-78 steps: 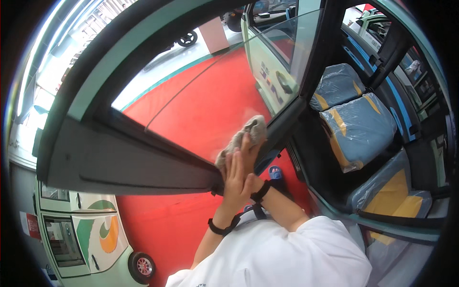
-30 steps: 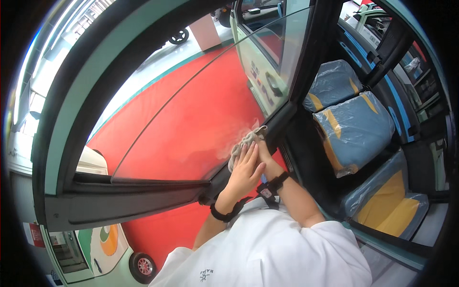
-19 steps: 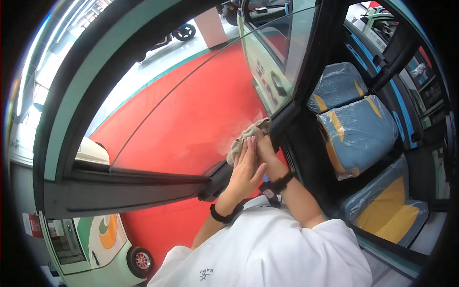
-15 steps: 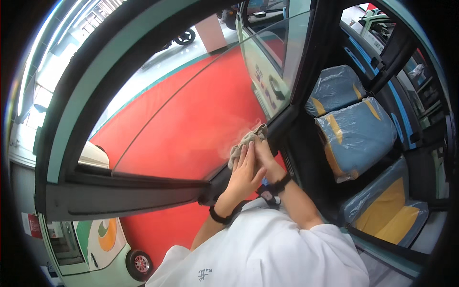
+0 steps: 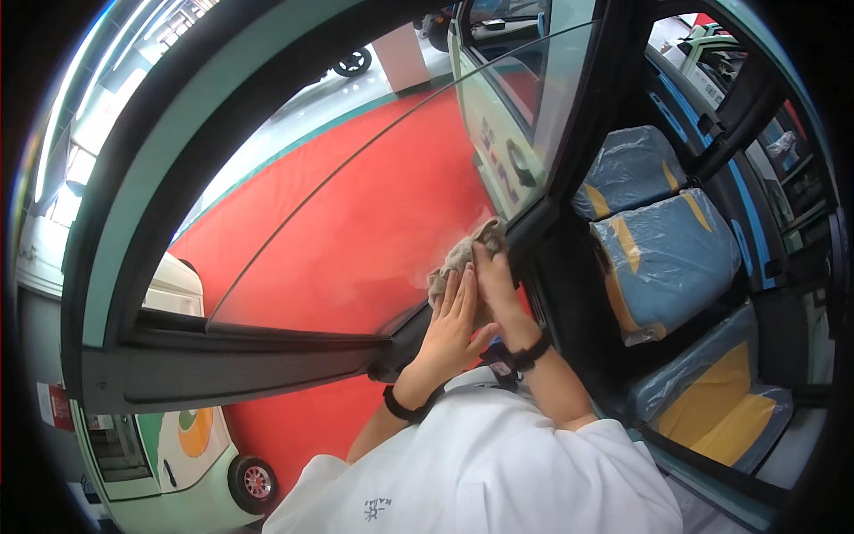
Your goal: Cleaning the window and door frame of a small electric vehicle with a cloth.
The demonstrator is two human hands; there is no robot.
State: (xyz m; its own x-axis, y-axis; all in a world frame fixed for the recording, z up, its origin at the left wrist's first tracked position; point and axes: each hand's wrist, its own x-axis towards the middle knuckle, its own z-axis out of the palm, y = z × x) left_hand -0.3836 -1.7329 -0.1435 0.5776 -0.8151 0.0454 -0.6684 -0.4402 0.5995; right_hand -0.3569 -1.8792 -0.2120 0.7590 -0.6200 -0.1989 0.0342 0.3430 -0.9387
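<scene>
Two hands press a rag on the car window

The small grey-brown cloth rag sits on the clear glass window of the open pale green car door, near its lower corner. The left hand lies flat with fingers straight and close together, and the right hand has its fingers curled on the rag. A moment ago the rag was a little higher, so the wiping has slid down the glass. Blue and yellow seats in plastic wrap wait inside.

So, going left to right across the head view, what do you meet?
Small white vehicle's wheel → left hand → grey cloth → right hand → plastic-wrapped blue and yellow seat.
</scene>
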